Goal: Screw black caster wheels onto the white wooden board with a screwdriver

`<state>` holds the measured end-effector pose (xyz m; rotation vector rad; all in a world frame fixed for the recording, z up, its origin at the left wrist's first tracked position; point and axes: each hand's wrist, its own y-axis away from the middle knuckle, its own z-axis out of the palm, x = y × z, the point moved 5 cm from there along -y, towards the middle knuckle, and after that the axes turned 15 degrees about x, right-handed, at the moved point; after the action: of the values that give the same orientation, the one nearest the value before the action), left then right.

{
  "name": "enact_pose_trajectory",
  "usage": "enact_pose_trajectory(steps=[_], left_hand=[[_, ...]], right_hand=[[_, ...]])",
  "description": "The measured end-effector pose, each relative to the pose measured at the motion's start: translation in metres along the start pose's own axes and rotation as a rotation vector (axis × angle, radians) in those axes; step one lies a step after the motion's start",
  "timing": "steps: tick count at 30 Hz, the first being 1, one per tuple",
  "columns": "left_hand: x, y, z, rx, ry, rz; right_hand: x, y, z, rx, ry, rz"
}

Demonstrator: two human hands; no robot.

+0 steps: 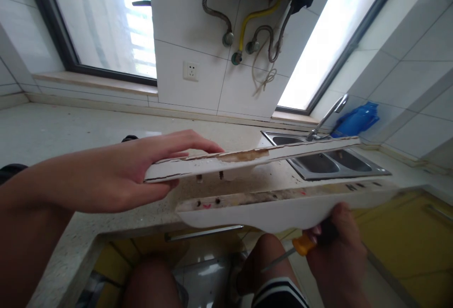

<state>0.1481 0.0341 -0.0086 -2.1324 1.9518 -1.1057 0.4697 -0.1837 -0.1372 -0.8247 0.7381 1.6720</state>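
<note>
My left hand grips the near end of a long white board, fingers above and thumb below. That board's edge is cracked, with a brown chipped patch, and screws or pegs stick out underneath it. Beneath it is a second white panel with a wavy lower edge; holes and dark stains mark its top edge. A gap separates the two at the left. My right hand is closed around a screwdriver with an orange and black handle, its shaft pointing down left. Those fingers are also close against the wavy panel.
Behind the boards lies a pale countertop with a double steel sink, a faucet and a blue object. Pipes and a socket are on the tiled wall. Yellow cabinets stand below.
</note>
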Motion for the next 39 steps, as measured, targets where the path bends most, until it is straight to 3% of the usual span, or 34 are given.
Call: enact_pose_trajectory(steps=[5, 14, 39], left_hand=[[0.007, -0.002, 0.004, 0.025, -0.029, 0.06], [0.013, -0.002, 0.007, -0.002, 0.014, 0.049], [0.012, -0.003, 0.01, -0.015, 0.025, 0.051]], right_hand=[[-0.001, 0.012, 0.013, 0.108, 0.016, 0.05], [-0.003, 0.021, 0.008, 0.183, -0.024, 0.156], [-0.004, 0.025, 0.007, 0.142, 0.03, 0.189]])
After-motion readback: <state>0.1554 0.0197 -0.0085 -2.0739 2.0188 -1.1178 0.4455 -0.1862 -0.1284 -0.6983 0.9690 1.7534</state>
